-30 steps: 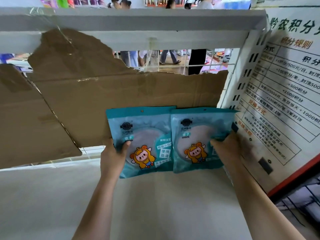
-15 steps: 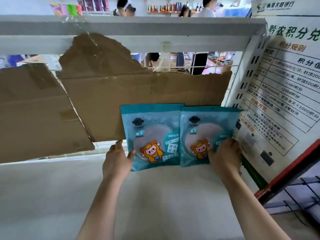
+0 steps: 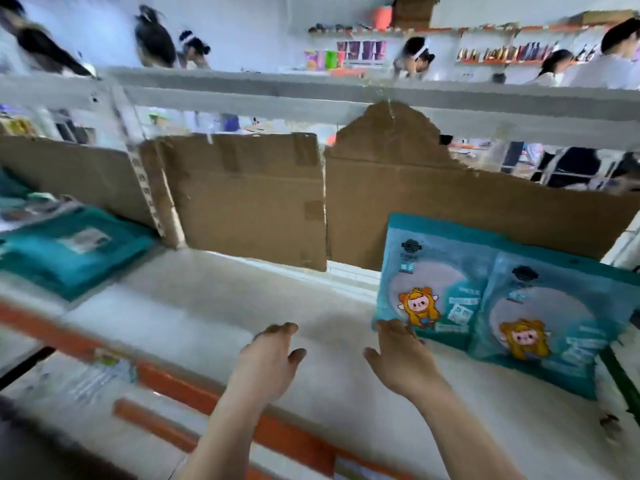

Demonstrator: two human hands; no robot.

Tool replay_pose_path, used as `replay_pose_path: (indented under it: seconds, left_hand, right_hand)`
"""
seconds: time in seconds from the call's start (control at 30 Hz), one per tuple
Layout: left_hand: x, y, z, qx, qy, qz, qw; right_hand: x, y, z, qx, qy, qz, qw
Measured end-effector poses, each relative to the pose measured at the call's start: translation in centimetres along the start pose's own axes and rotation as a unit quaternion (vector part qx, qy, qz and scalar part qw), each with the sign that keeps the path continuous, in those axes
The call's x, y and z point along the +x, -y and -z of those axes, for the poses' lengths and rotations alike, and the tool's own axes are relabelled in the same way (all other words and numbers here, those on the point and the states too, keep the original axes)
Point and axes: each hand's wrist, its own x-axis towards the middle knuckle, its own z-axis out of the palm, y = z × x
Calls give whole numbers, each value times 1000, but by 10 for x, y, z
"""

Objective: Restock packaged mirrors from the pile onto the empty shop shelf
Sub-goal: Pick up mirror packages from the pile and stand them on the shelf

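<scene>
Two teal mirror packs stand upright at the right end of the white shelf [image 3: 225,306], leaning on brown cardboard. The left mirror pack [image 3: 429,282] overlaps the right mirror pack [image 3: 540,323]; each shows a cartoon figure. My right hand [image 3: 398,355] is held over the shelf with fingers relaxed, its fingertips at the lower left corner of the left pack. My left hand [image 3: 268,358] hovers above the bare shelf, fingers loosely spread, holding nothing. A pile of teal packs [image 3: 72,251] lies flat on the shelf bay to the left.
Brown cardboard sheets [image 3: 249,195] line the shelf's back. An upper white shelf [image 3: 311,88] runs overhead. An orange strip [image 3: 194,389] edges the shelf front. A white upright [image 3: 142,174] divides the bays. People move in the shop behind.
Both hands have let go of the two packs and drawn back and leftward. The view has swung left, bringing the pile of teal packs into sight.
</scene>
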Motion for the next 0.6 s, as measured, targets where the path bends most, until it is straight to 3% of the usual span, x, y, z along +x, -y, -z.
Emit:
replay_pose_path:
  seconds: [0.23, 0.43, 0.6]
  left_hand:
    - [-82, 89, 25, 4, -45, 131, 990]
    - [-125, 162, 49, -26, -81, 222, 971]
    - [-136, 233, 78, -48, -122, 250, 959]
  right_hand:
    - [-4, 125, -30, -45, 103, 189, 976]
    - [-9, 236, -52, -45, 105, 296, 948]
    - [-1, 327, -76, -53, 101, 344, 932]
